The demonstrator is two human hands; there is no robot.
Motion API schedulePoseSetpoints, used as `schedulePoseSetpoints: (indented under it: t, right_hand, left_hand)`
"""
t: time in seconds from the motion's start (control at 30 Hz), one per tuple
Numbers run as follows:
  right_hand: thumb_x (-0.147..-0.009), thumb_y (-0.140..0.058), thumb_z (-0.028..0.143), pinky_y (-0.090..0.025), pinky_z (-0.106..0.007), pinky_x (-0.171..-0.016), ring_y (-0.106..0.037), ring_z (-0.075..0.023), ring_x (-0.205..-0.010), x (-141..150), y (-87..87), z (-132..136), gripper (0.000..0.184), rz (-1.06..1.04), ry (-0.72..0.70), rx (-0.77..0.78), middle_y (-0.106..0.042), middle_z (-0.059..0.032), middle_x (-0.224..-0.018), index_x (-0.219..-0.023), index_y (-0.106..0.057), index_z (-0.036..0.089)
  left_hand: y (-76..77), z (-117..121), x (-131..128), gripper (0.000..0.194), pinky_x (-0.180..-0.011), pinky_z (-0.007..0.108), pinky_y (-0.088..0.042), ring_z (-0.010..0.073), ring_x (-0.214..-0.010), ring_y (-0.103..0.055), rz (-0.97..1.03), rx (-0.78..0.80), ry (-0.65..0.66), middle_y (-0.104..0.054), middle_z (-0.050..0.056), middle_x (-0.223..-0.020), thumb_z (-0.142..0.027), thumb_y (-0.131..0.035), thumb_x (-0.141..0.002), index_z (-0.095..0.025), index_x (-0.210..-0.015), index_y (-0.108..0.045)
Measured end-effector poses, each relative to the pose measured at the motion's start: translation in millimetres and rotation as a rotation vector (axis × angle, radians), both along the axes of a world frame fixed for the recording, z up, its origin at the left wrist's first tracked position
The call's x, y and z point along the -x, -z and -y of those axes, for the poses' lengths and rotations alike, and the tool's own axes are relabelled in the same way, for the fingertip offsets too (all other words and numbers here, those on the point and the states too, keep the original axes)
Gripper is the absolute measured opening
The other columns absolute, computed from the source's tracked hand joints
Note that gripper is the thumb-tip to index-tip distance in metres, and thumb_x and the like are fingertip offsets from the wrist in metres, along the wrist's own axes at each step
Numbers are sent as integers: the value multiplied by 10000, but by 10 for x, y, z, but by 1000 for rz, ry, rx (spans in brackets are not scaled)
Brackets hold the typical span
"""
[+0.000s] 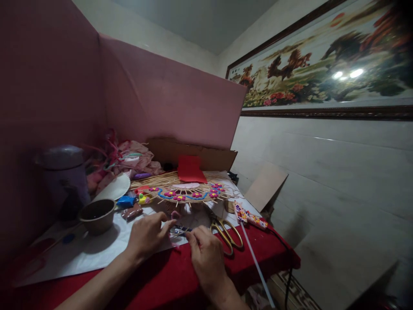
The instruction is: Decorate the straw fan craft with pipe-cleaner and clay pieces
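Observation:
My left hand (150, 234) and my right hand (206, 254) are close together over the front of the table, both with fingers pinched. Thin pale strands (179, 231) run between the fingertips, with a small dark bluish item beside them; its kind is unclear. Just beyond stands a curved craft piece (187, 197) of cardboard and sticks, decorated with pink and yellow flowers and a blue wavy line. Gold-handled scissors (227, 234) lie open to the right of my right hand. Close to my left hand is a brown packet (132, 212).
A flower-patterned glue gun (250, 217) with a long translucent stick (256, 262) lies at the right edge, its cord hanging down. On the left are a dark-filled bowl (97, 214), a lidded tumbler (64, 181) and a paper plate (114, 187). Behind lie thin sticks (155, 178) and red paper (191, 168).

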State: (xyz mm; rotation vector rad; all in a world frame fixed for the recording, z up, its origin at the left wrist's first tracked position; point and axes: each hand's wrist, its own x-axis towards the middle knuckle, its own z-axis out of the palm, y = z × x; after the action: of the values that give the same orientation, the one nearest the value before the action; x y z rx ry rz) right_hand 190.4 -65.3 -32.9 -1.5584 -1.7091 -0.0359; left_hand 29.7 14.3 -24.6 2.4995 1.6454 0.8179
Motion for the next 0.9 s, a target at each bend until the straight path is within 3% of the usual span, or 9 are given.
schedulePoseSetpoints:
  t: [0.2,0.33,0.5,0.67,0.8,0.9]
  right_hand:
    - [-883,-482,170,-277,-248,-592,-552,-139,-675,101,111,-36,203,27,-61,34,-608,-26,-735,-709,-585,187]
    - [-877,-495,174,-262,-258,-568,-553,-136,-638,99,92,-37,214,32,-42,59,-614,-22,-710,-686,-589,187]
    - [-873,-492,160,-256,-266,-552,-554,-142,-606,68,102,-69,230,4,-5,44,-614,-25,-672,-663,-582,182]
    - [-875,-483,167,-296,-255,-571,-556,-151,-634,52,136,-70,222,-50,-32,32,-603,-31,-685,-671,-567,185]
    - [-842,-480,116,-328,-250,-600,-552,-158,-695,129,130,-36,150,-31,-129,-19,-590,-45,-778,-722,-541,183]
    - [-808,-489,87,-308,-262,-565,-558,-163,-670,253,46,-41,128,79,-243,1,-609,-38,-762,-744,-540,186]
  left_hand:
    - [20,20,-138,284,-536,266,-276,225,-720,-637,-124,40,-46,-707,89,-779,-336,-418,-843,-207,-752,-654]
    - [24,5,-98,325,-539,260,-285,201,-656,-613,8,65,-12,-686,66,-707,-354,-385,-857,-200,-686,-614]
    - [38,-7,1,234,-554,250,-318,147,-567,-532,210,22,184,-597,6,-607,-299,-416,-838,-202,-673,-551]
    - [11,26,68,207,-535,245,-330,127,-521,-469,328,-59,268,-512,-23,-578,-284,-420,-848,-200,-680,-506]
    - [-34,37,96,139,-566,235,-388,133,-563,-518,464,-150,263,-574,-1,-655,-252,-418,-854,-193,-800,-531]
    - [-104,-2,164,121,-609,236,-420,152,-637,-575,555,-261,177,-632,28,-739,-253,-460,-829,-188,-862,-557]
